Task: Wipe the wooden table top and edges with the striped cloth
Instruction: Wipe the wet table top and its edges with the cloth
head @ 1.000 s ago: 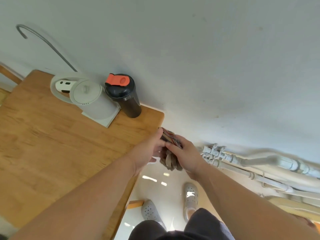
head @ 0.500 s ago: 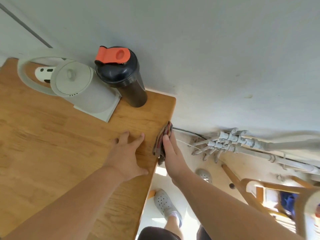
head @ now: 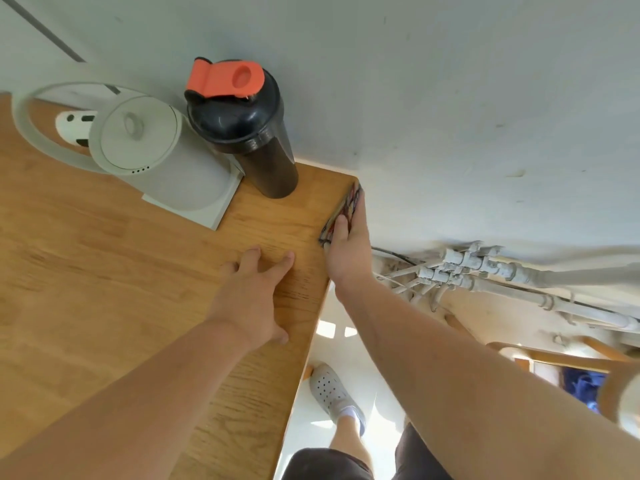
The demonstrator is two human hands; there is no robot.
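Observation:
The wooden table [head: 104, 271] fills the left half of the view, its right edge running from the far corner down toward me. The striped cloth [head: 341, 213] is pressed flat against that right edge near the far corner, mostly hidden behind my right hand [head: 348, 251], which holds it there with the fingers along the edge. My left hand [head: 251, 299] lies flat on the table top just left of the edge, fingers spread, holding nothing.
A black shaker bottle with an orange lid [head: 242, 129] stands near the far right corner. Beside it sits a white kettle [head: 145, 150] on its base. A white wall runs behind. Pipes [head: 467, 268] run low on the right, and a wooden chair [head: 571, 362] stands at far right.
My left hand let go of the cloth and settled flat on the table top. My right hand slid the cloth along the right edge toward the far corner.

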